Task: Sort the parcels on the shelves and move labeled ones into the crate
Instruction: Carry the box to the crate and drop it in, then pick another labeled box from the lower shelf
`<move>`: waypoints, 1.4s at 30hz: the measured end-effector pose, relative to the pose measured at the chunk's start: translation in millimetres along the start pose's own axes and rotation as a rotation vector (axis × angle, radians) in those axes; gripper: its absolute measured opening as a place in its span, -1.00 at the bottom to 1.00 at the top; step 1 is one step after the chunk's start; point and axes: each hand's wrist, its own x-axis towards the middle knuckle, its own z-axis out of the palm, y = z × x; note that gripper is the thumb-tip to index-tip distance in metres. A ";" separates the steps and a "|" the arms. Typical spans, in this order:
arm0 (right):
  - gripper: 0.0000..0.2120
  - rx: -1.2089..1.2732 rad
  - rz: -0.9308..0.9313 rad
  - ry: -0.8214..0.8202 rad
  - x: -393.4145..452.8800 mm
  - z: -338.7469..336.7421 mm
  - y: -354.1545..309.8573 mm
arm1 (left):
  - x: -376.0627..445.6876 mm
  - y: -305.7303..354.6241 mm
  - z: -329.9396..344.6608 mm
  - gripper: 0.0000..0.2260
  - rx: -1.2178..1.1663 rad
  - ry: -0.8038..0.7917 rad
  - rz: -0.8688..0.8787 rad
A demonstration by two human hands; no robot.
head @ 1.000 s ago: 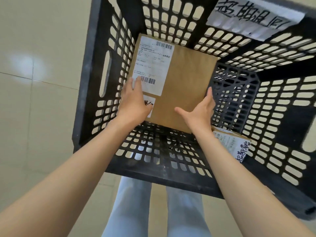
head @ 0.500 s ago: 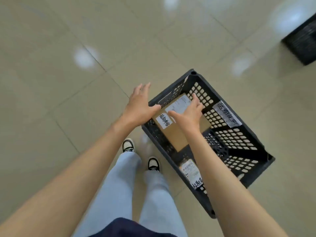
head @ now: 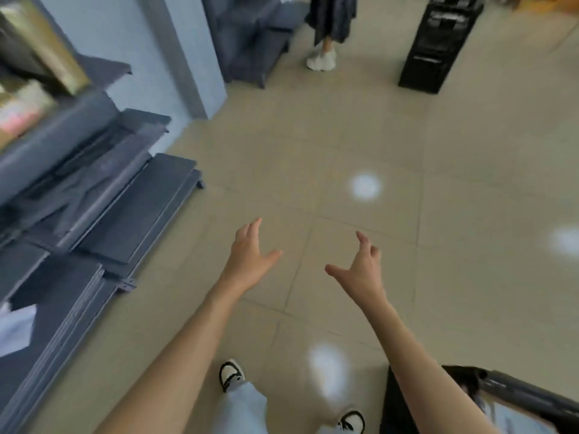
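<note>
My left hand [head: 249, 258] and my right hand [head: 360, 272] hover over the bare tiled floor, both empty with fingers spread. The black slatted crate [head: 513, 394] sits at the bottom right corner, partly hidden behind my right forearm; a pale parcel [head: 513, 416] shows inside it. Grey metal shelves [head: 103, 214] run along the left side, blurred, with a white parcel [head: 15, 325] on a low shelf at the far left edge.
Another person's legs and white shoe [head: 321, 59] stand at the top centre beside a dark grey shelf unit [head: 257, 42]. A tall stack of black crates [head: 438, 45] stands at the top right. A pale blue pillar [head: 188, 57] rises by the shelves.
Both hands let go of the brown labelled parcel, left in the crate. My view swung up and left, away from the crate toward the shelves and open floor.
</note>
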 end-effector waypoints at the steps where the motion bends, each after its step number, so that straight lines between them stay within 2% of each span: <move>1: -0.13 -0.034 -0.033 -0.056 3.4 29.1 -28.2 | 2.4 -25.2 -30.4 -0.32 -0.030 0.044 -0.057; 4: -0.13 -0.114 -0.144 -0.204 10.9 120.8 -112.4 | 5.4 -100.6 -115.8 -0.33 -0.118 0.201 -0.201; 7: -0.15 -0.170 -0.278 -0.320 11.8 207.6 -185.7 | 2.2 -165.1 -190.3 -0.34 -0.175 0.352 -0.254; 13: -0.17 -0.297 -0.443 -0.523 -3.3 319.2 -268.9 | -11.9 -240.2 -283.7 -0.36 -0.282 0.590 -0.371; 23: -0.21 -0.350 -0.615 -0.712 73.2 438.2 -384.9 | 54.2 -309.9 -354.1 -0.35 -0.382 0.708 -0.594; 27: -0.22 -0.350 -0.644 -0.799 116.0 478.4 -441.3 | 93.6 -325.4 -393.6 -0.34 -0.441 0.793 -0.699; 33: -0.21 -0.340 -0.797 -0.950 160.7 531.1 -528.3 | 136.5 -340.2 -445.5 -0.35 -0.509 0.932 -0.814; 37: -0.19 -0.334 -0.817 -1.027 162.9 566.5 -554.6 | 147.2 -353.2 -459.2 -0.36 -0.540 0.970 -0.876; 42: -0.16 -0.351 -0.796 -1.037 165.0 602.7 -574.3 | 162.7 -374.4 -481.5 -0.34 -0.571 0.994 -0.898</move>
